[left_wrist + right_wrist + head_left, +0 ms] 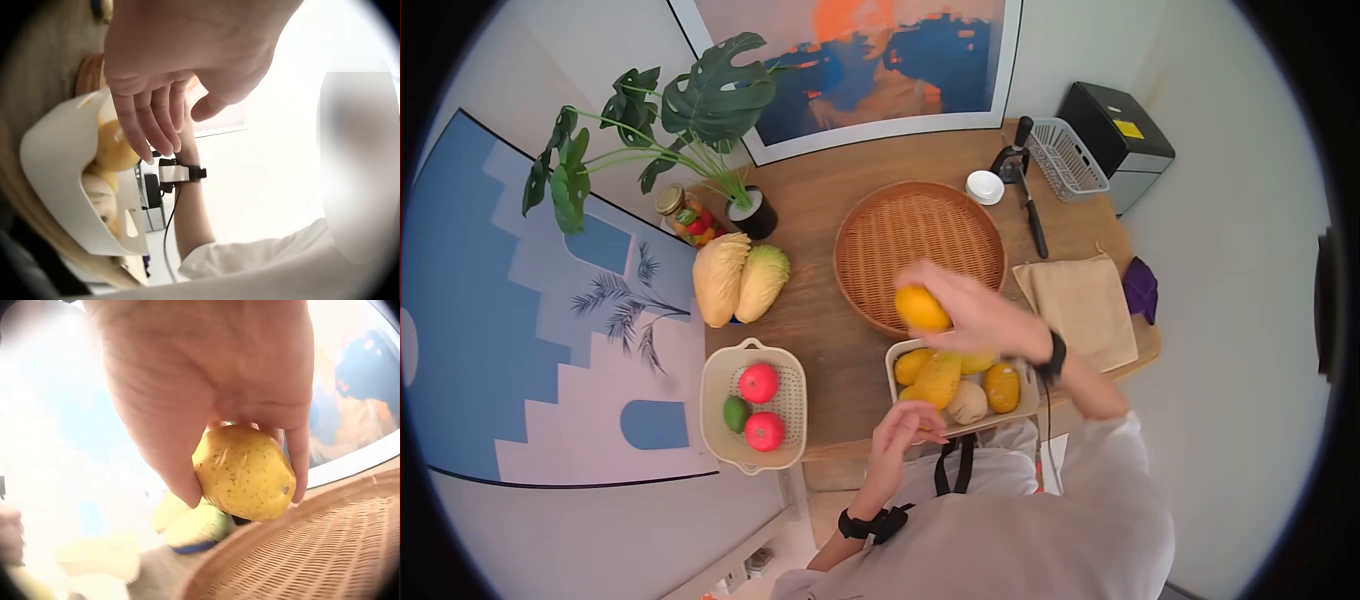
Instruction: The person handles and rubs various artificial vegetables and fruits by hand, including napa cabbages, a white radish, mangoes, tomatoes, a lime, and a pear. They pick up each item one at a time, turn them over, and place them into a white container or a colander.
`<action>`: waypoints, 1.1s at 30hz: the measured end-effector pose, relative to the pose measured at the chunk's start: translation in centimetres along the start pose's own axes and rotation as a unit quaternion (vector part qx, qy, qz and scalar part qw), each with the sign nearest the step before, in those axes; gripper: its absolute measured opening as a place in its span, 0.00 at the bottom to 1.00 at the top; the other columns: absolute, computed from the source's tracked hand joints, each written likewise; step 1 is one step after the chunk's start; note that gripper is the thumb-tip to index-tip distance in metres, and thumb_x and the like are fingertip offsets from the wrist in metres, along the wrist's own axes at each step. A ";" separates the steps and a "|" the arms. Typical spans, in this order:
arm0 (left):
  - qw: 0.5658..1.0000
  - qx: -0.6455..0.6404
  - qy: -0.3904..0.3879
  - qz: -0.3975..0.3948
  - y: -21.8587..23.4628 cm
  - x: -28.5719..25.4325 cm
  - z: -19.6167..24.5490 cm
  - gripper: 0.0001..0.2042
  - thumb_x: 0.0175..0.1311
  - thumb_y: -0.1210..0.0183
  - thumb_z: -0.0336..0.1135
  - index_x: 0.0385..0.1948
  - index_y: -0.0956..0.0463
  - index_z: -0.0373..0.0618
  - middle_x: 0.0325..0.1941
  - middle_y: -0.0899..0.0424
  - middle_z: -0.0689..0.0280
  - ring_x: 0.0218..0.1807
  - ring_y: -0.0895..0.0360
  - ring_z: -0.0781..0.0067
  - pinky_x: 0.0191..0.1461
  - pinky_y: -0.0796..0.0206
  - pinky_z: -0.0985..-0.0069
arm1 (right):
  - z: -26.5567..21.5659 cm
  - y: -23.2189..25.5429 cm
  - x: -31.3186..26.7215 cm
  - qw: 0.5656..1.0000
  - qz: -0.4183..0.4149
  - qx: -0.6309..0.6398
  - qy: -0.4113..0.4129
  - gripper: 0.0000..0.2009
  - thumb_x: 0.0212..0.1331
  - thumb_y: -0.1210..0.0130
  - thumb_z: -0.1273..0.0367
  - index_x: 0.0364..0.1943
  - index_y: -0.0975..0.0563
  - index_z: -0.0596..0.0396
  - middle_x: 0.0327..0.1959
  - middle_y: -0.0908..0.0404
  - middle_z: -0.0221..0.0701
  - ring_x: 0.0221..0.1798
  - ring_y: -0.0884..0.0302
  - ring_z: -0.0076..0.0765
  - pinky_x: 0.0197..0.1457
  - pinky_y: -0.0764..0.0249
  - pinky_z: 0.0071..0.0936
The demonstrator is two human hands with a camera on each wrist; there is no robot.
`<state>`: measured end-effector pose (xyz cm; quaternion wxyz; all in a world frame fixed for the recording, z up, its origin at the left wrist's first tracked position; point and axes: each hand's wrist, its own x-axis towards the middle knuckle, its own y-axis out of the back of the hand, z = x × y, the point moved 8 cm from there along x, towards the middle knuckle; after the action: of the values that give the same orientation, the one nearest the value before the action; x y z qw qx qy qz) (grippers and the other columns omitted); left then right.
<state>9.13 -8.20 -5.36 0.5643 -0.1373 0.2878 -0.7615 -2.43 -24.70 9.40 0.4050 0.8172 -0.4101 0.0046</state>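
Observation:
My right hand (972,312) grips a yellow, brown-speckled potato (245,472) between thumb and fingers. In the head view it is over the near edge of the round wicker tray (855,300), just beyond a white bin (1032,400). Several yellow, potato-like pieces (938,378) and a paler beige one (968,402) lie in that bin. At the bin's near left corner is my left hand (897,432), its fingers loosely bent and nothing in them. The left wrist view shows those fingers (145,128) hanging beside the bin's open top.
On the left stands a cream basket (798,420) with two red fruits and a green one. Behind it are two cabbages (740,280), a jar (685,212) and a potted plant (752,212). A white bowl (985,187), knife (1034,225), grey basket (1090,175) and folded cloth (1085,305) occupy the right.

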 end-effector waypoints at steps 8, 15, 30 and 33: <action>0.987 -0.129 0.048 0.079 -5.5 -0.1 -6.1 0.30 0.89 0.63 0.57 0.80 0.40 0.47 0.79 0.26 0.65 0.80 0.30 0.64 0.83 0.39 0.59 | -5.9 -4.8 -16.7 0.968 0.214 0.130 -0.027 0.30 0.59 0.30 0.76 0.64 0.29 0.52 0.66 0.22 0.47 0.67 0.21 0.51 0.70 0.25 0.45; 0.995 -0.072 0.034 0.066 -7.9 -0.9 -7.8 0.26 0.88 0.60 0.57 0.71 0.32 0.46 0.57 0.18 0.63 0.46 0.17 0.74 0.40 0.23 0.74 | -3.2 -5.5 -22.5 0.906 0.312 0.275 -0.080 0.28 0.59 0.29 0.79 0.59 0.33 0.52 0.61 0.20 0.47 0.66 0.21 0.45 0.70 0.24 0.43; 0.994 -0.003 -0.005 0.107 -4.9 -1.4 -6.1 0.22 0.89 0.62 0.52 0.59 0.25 0.47 0.44 0.19 0.70 0.37 0.21 0.83 0.30 0.31 0.83 | -7.1 -5.8 -19.5 0.942 0.313 0.109 -0.059 0.09 0.62 0.33 0.75 0.44 0.17 0.61 0.48 0.12 0.45 0.50 0.11 0.48 0.56 0.18 0.38; 0.993 -0.029 0.025 0.114 -4.4 -1.2 -6.8 0.21 0.90 0.62 0.51 0.56 0.24 0.46 0.40 0.19 0.70 0.34 0.21 0.83 0.28 0.31 0.82 | -7.0 -6.4 -19.3 0.931 0.330 0.121 -0.095 0.06 0.69 0.38 0.73 0.40 0.17 0.64 0.44 0.11 0.44 0.49 0.11 0.48 0.58 0.18 0.39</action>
<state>2.45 -4.24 -7.99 0.6357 -0.1011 0.3378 -0.6867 -8.68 -5.08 3.35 0.2377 0.6753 -0.6894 0.1105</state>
